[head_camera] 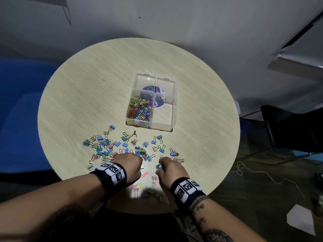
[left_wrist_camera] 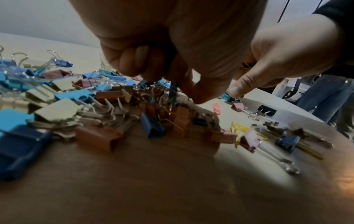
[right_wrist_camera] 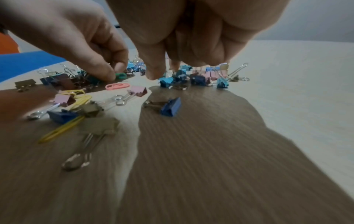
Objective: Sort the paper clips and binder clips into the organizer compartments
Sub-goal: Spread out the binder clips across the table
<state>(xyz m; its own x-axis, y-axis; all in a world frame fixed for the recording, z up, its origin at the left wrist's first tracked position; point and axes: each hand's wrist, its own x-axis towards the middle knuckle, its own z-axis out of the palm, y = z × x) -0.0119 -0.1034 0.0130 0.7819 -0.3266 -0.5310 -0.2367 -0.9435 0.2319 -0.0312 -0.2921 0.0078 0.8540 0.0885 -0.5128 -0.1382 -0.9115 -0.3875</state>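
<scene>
A round, light wooden table (head_camera: 83, 88) has a clear plastic organizer (head_camera: 172, 112) sitting near its middle. The box has four parts. The near left part is full of colorful paper clips (head_camera: 139, 109). The other three parts look bare inside, with a dark round sticker (head_camera: 161, 92) showing through the bottom. Many small binder clips (head_camera: 104, 145) in blue, pink and cream lie spread on the near side of the table, well apart from the box. A few loose paper clips lie among them too: a pink paper clip (head_camera: 144, 175) rests between the two hands, and yellow paper clips (right_wrist_camera: 63, 128) lie closer to the table's near edge. The left hand (head_camera: 128, 167) is low over the pile with its fingers curled down. Its fingertips (right_wrist_camera: 113, 74) touch a green paper clip (right_wrist_camera: 120, 75) on the table, but I cannot tell if it holds it yet. The right hand (head_camera: 170, 169) is also low, to the right, with curled fingers pinching a light blue binder clip (head_camera: 159, 166). Both wrists wear black bands with black and white square marks (head_camera: 114, 171).
</scene>
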